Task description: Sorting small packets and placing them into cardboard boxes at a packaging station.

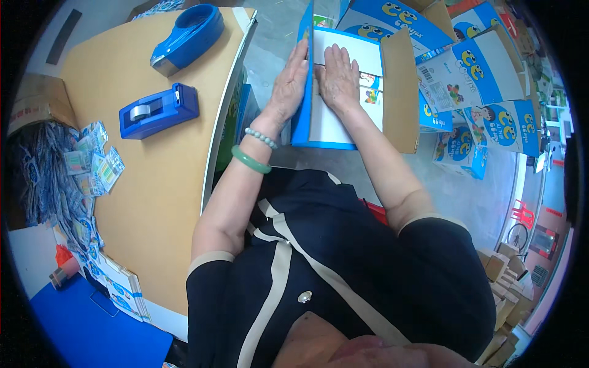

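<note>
In front of me, right of the table, is a blue and white carton [399,92] with its flaps up. Flat along the outside of its blue left flap lies my left hand [291,80], fingers stretched out. My right hand [338,78] rests palm down with fingers extended on the white inner flaps [331,130], which lie folded over the opening. Through a gap beside the right hand, printed packages [371,96] show inside the carton. Neither hand grips anything. A bead bracelet and a green bangle circle my left wrist.
On the table [159,202] to my left stand a blue tape dispenser [159,111] and a larger blue tape cutter [188,39]. A brown box [40,101] spills many small sachets [55,178] at the table's left edge. Several printed cartons [472,70] are piled at the right.
</note>
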{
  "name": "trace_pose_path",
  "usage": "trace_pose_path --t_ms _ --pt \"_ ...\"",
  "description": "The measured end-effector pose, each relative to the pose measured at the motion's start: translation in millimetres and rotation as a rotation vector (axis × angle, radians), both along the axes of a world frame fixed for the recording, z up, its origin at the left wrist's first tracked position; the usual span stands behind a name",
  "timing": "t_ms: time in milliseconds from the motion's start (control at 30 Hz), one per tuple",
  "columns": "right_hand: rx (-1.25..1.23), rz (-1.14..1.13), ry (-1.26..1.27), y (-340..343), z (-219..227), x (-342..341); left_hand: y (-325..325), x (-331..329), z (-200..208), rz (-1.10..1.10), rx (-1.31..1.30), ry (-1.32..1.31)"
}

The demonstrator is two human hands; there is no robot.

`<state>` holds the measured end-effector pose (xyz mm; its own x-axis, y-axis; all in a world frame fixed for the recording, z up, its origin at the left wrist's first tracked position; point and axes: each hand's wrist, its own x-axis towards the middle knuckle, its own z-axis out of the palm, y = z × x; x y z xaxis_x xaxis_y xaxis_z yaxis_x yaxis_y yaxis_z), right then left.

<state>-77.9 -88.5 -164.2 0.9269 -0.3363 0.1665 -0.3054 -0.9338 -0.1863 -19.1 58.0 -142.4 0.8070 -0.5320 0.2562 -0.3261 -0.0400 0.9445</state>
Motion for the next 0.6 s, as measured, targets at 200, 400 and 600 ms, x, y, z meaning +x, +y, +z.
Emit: trace_pose_path --t_ms 200,400,600 --pt "0.53 -0.034 -0.151 -14.6 6.0 -9.8 -40.9 -14.4 11.3 -0.059 0.684 -0.29" --pt "0.653 -0.148 -0.256 -7.2 24.1 -38.7 -38.6 -17.4 5.4 -0.027 0.643 -0.283" --pt "0.205 0.174 0.179 -13.2 154.8 -100.4 -39.2 -19.6 -8.4 0.045 0.78 -0.475"
